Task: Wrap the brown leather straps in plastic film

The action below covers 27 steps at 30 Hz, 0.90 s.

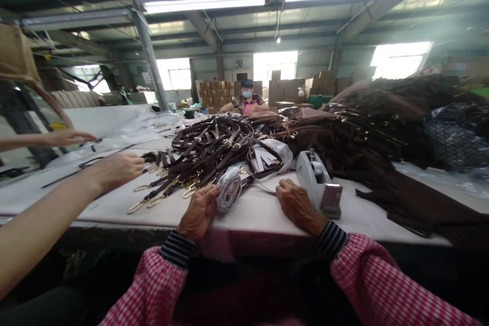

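My left hand (198, 211) grips a coiled strap (229, 191) in pale, clear-looking wrapping, held upright just over the table's front edge. To the right, my right hand (300, 206) rests on the table with its fingers curled in. A thin dark strand runs up to its fingertips; what they hold is hidden. Right beside that hand stands a white tape dispenser (317, 183). Beyond both hands lies a heap of dark brown straps (214, 147) with gold-coloured clasps. A clear plastic bag (280, 153) with white slips lies against the heap.
A co-worker's arms (114, 170) reach in from the left over the white table (114, 209). Brown fabric pieces (382, 147) are piled high at the right. Another masked person (248, 102) sits across the table. Stacked cartons (286, 89) stand behind.
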{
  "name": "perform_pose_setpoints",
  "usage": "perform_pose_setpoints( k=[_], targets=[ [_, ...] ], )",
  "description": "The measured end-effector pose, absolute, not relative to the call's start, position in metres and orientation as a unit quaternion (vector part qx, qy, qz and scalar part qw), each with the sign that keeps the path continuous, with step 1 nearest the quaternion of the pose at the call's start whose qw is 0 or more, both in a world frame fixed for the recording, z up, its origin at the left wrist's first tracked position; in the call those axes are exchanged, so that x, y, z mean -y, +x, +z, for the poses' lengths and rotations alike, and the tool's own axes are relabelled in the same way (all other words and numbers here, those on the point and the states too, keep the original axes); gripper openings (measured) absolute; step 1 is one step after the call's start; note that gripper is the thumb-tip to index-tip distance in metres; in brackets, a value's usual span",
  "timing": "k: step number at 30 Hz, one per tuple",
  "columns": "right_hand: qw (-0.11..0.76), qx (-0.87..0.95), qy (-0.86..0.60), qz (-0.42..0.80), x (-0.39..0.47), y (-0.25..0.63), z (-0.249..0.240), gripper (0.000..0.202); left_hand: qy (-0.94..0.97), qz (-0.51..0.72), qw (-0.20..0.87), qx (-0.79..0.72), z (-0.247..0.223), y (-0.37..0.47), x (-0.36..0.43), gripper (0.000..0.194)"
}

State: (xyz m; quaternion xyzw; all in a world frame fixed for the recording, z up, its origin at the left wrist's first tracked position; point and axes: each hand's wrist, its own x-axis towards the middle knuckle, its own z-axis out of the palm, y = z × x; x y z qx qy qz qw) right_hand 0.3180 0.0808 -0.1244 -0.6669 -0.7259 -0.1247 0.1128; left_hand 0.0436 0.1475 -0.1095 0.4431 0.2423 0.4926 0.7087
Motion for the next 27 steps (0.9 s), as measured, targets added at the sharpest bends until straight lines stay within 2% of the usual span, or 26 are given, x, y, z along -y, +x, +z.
perform_pose_setpoints(
  k=[4,12,19,27],
  targets=[
    [0.139,0.723,-0.665,-0.126,-0.084,0.322,-0.130,0.027,0.436,0.515,0.702,-0.228,-0.099,0.041,-0.124,0.026],
    [0.202,0.701,-0.681,-0.068,-0.084,0.330,-0.130,0.016,0.329,0.558,0.724,-0.236,-0.091,0.046,-0.082,0.015],
    [0.219,0.703,-0.675,-0.041,-0.084,0.330,-0.127,0.022,0.229,0.559,0.758,-0.247,-0.101,0.045,-0.065,0.034],
    [0.245,0.683,-0.683,-0.080,-0.085,0.323,-0.129,0.026,0.182,0.554,0.782,-0.220,-0.112,0.038,-0.062,0.036]
  ],
)
